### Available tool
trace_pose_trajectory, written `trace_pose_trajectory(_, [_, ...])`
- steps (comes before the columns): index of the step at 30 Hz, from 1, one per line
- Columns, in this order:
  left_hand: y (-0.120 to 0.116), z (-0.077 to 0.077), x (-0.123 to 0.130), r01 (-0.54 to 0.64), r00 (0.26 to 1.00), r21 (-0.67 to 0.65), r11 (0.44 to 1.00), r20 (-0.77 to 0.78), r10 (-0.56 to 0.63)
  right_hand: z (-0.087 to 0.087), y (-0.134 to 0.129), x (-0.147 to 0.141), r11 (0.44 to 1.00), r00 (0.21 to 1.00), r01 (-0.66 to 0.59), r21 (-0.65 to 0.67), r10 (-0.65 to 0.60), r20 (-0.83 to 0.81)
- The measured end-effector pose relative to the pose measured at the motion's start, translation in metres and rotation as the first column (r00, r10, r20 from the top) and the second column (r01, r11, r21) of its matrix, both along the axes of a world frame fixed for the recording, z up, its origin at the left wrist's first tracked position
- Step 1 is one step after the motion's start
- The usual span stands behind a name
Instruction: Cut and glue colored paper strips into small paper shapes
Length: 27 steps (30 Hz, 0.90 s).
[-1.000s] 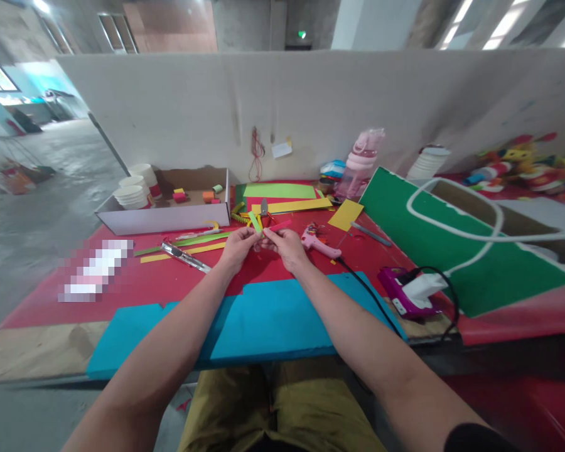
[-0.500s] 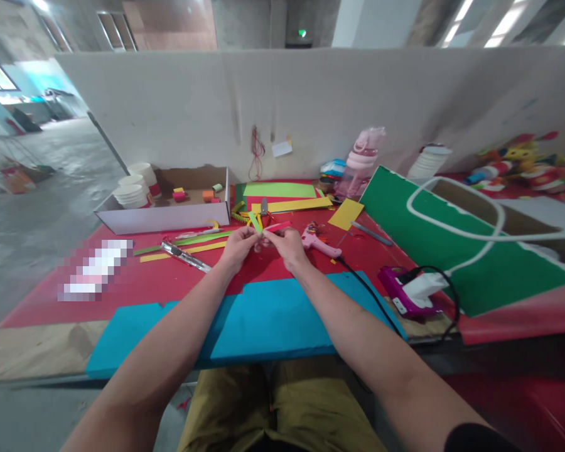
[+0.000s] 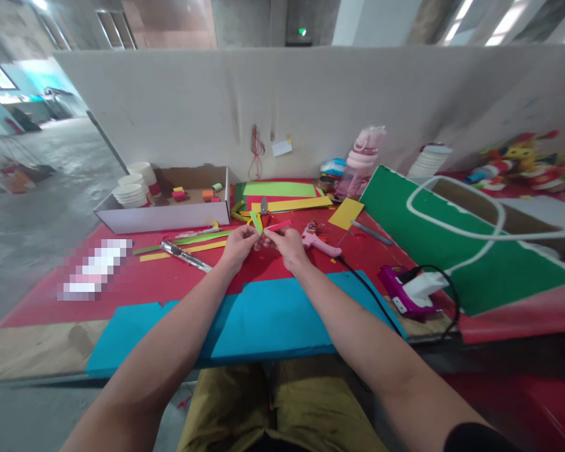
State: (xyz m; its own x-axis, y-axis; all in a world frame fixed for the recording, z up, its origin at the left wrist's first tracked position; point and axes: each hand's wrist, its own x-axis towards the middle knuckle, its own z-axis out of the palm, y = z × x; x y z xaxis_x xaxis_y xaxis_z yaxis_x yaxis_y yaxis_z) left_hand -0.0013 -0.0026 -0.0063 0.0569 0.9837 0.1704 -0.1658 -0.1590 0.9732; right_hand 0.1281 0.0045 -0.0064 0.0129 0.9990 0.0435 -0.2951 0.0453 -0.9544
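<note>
My left hand (image 3: 240,246) and my right hand (image 3: 287,246) meet over the red table, fingertips almost touching. The left fingers are closed on a short light-green strip (image 3: 255,221), which points up and away. Between the right thumb and fingers is a pink strip (image 3: 281,225), sticking out to the right. The exact joint between the strips is hidden by fingertips. Just beyond the hands lie pliers with yellow handles (image 3: 264,207). A pink hot glue gun (image 3: 322,245) rests right of my right hand. A utility knife (image 3: 186,256) lies left of my left hand.
A white-sided box (image 3: 164,218) with small coloured paper rolls and paper cups stands back left. Blue foam sheets (image 3: 282,314) line the front edge. At right are a purple power strip (image 3: 409,295), a green board (image 3: 433,251) and a white cable. A pink bottle (image 3: 358,163) stands behind.
Both hands stay in almost the same place. The green and pink strips have shifted very slightly between the fingertips.
</note>
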Motion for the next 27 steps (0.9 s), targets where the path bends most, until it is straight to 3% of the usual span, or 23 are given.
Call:
trace_pose_trajectory(16, [-0.004,0.007,0.001,-0.029,0.999,-0.021,0.999,0.015,0.029,0.004,0.006,0.006,0.987,0.972,0.162,0.016,-0.157,-0.174])
trace_pose_trajectory(18, [-0.003,0.005,0.0,-0.028,1.0,-0.021,0.999,0.007,0.028,0.004,0.005,0.006,0.993,0.973,0.121,-0.01,-0.121,-0.194])
trace_pose_trajectory(23, [0.002,-0.003,-0.002,0.035,0.999,-0.013,0.999,0.025,-0.034,0.005,0.0,0.004,0.988,0.977,-0.147,-0.042,0.138,-0.161])
trace_pose_trajectory(27, [0.003,-0.004,-0.003,0.066,0.998,0.006,0.998,0.022,-0.066,0.003,-0.002,0.003,0.985,0.975,-0.167,-0.05,0.158,-0.155])
